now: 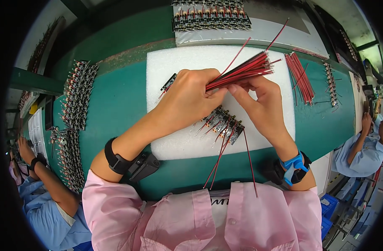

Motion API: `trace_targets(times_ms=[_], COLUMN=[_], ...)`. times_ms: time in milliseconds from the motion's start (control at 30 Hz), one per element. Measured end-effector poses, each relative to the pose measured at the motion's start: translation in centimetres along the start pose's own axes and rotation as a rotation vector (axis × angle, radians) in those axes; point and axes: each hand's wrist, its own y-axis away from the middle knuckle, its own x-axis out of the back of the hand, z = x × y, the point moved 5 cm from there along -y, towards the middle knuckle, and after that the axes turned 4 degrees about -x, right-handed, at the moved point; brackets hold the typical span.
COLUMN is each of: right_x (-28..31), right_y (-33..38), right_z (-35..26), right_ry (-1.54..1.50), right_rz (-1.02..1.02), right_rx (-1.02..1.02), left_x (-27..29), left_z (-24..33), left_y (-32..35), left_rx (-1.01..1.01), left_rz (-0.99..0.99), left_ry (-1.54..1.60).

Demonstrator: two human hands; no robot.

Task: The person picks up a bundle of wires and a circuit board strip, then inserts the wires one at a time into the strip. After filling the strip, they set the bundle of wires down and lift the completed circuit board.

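Observation:
My left hand (193, 94) is closed round a thick bundle of red and black wires (246, 71), whose ends fan out up and to the right. From the other side my right hand (264, 102) grips the same bundle, its fingers behind the wires and its thumb close to the left thumb. Below both hands, a row of small circuit boards (227, 125) lies on a white foam sheet (179, 144). A few red wires (216, 165) trail from those boards toward me. Another dark circuit board (168, 83) lies beside my left hand, partly hidden by it.
More red wires (299, 79) lie on the green table (116, 108) right of the foam, beside a strip of small parts (330, 85). Stacked circuit boards (78, 96) line the left side. Others (212, 19) sit on a pale box (258, 37) at the back. Co-workers sit on both sides.

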Motion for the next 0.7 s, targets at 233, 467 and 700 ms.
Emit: trace_targets(times_ms=[233,467,700], right_x=[-0.4,-0.5,-1.0], right_y=[0.4,1.1,1.3], right_z=[0.7,2.5,2.6], right_ry=[0.087,0.206,0.272], right_rz=[-0.098,-0.156,-0.154], right_rx=[-0.036,-0.199,-0.200], left_x=[0.0,0.8,0.7], left_z=[0.0,-2.3,-3.3], left_y=[0.1,-0.1,0.1], left_rx=[0.010,0.175,0.127], left_rz=[-0.101,-0.073,0.024], left_ry=[-0.054,0.136,0.238])
